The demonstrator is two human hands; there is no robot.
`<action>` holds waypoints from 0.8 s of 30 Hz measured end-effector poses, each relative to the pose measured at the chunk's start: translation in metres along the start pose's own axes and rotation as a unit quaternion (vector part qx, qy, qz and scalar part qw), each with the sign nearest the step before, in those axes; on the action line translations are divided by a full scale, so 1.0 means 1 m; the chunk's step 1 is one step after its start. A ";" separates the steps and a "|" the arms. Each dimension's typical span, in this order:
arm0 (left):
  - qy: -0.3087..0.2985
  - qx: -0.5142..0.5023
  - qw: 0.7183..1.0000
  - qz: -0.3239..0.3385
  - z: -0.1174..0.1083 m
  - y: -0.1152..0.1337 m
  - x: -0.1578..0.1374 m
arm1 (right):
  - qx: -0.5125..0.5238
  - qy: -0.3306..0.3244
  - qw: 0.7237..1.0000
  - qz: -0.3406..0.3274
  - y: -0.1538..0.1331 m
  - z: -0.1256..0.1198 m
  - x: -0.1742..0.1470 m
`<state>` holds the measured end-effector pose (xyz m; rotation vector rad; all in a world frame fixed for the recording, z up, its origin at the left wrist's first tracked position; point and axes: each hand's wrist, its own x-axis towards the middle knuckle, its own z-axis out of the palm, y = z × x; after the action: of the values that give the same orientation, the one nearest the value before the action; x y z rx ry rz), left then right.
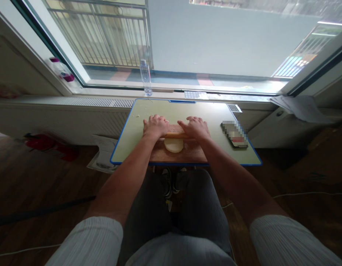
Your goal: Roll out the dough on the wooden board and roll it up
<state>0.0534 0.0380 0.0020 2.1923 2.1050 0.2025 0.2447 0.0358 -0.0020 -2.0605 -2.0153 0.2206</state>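
At the dough [173,146], left hand [156,126] and right hand [195,128] grasp opposite ends of the rolling pin [176,135], likely balancing pressure.

Ahead of you, on the far side, a wide window [232,44] looks out on a metal railing [100,37] at the left. On its sill, left of centre, you have a clear bottle [146,78] standing upright, and farther left a bottle with a purple cap [61,70]. A gridded sheet [195,95] lies on the sill near the middle, and loose papers [301,108] lie at the far right. To your right, on the blue-edged table [218,118], rests a flat, dark-edged object [234,134], its face pixelated. On your left, a red object [53,147], too dim to name, sits on the floor; a white cord [306,194] runs across the floor at right.
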 end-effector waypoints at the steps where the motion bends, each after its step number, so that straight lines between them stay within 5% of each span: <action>1: 0.002 -0.001 1.000 -0.001 0.001 0.000 -0.001 | 0.000 -0.001 1.000 0.000 0.000 0.000 -0.001; 24: 0.004 -0.005 1.000 -0.013 -0.001 0.003 -0.040 | -0.044 -0.016 0.998 -0.030 0.000 -0.005 -0.043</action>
<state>0.0551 -0.0019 0.0020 2.1613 2.1300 0.2209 0.2446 -0.0078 0.0004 -2.0577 -2.1377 0.1564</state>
